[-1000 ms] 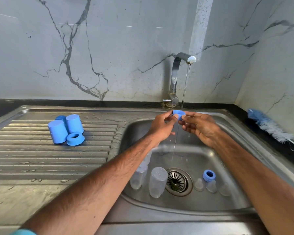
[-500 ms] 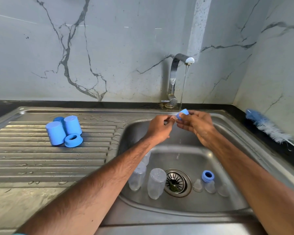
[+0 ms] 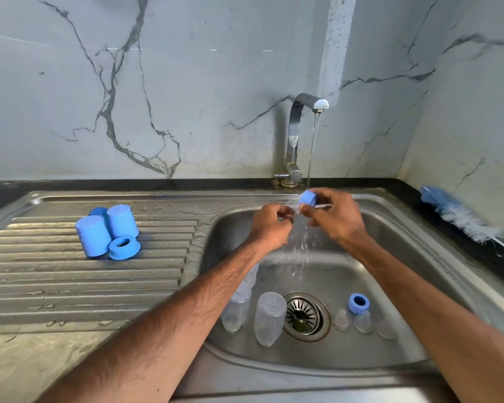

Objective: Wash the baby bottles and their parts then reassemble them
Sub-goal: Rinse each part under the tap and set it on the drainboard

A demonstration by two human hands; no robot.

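Blue bottle ring (image 3: pixel 307 198) pinched in right hand (image 3: pixel 339 219) fingertips, tipped on its side under the tap (image 3: pixel 296 135) stream; left hand (image 3: pixel 271 226) just beside it, fingers curled, contact unclear, and nearer the blue caps (image 3: pixel 105 231) out left, likely its next stop

Both forearms reach forward; right hand (image 3: pixel 336 219) pinches a blue ring (image 3: pixel 307 198), left hand (image 3: pixel 269 228) curled beside.

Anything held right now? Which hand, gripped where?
Right hand pinches the blue bottle ring by its outer wall, under the running water. Left hand is curled just beside it; whether it touches the ring cannot be told.
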